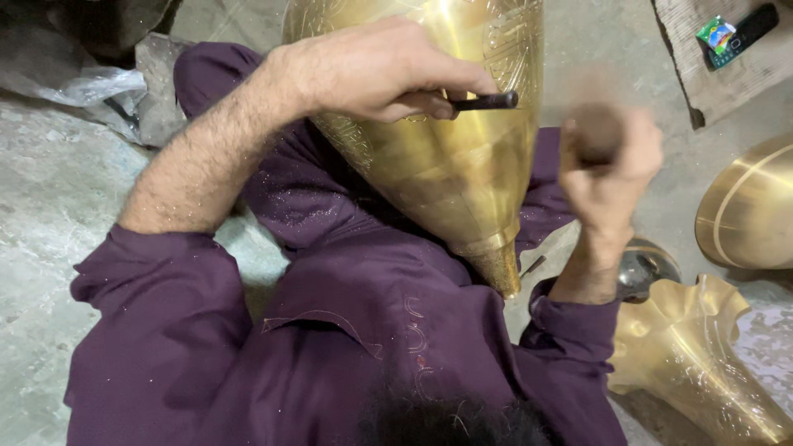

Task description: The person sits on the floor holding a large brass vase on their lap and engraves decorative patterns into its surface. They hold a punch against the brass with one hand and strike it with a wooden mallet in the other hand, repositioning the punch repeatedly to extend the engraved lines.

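A large cone-shaped brass vessel (pixel 446 157) with engraved bands lies across the person's lap, narrow neck pointing near, so its flank is steadied for working. The left hand (pixel 372 70) is clamped on a thin dark metal punch (pixel 486 101), tip set against the brass wall. The right hand (pixel 610 169), blurred, is closed around a dark round-headed mallet (pixel 596 132) just right of the punch. On the concrete floor (pixel 49 215) at right rest a fluted brass piece (pixel 702 355) and a rounded brass bowl (pixel 747 206); whether anything lies inside them cannot be told. Far right, a dark phone (pixel 747 29) lies on a mat.
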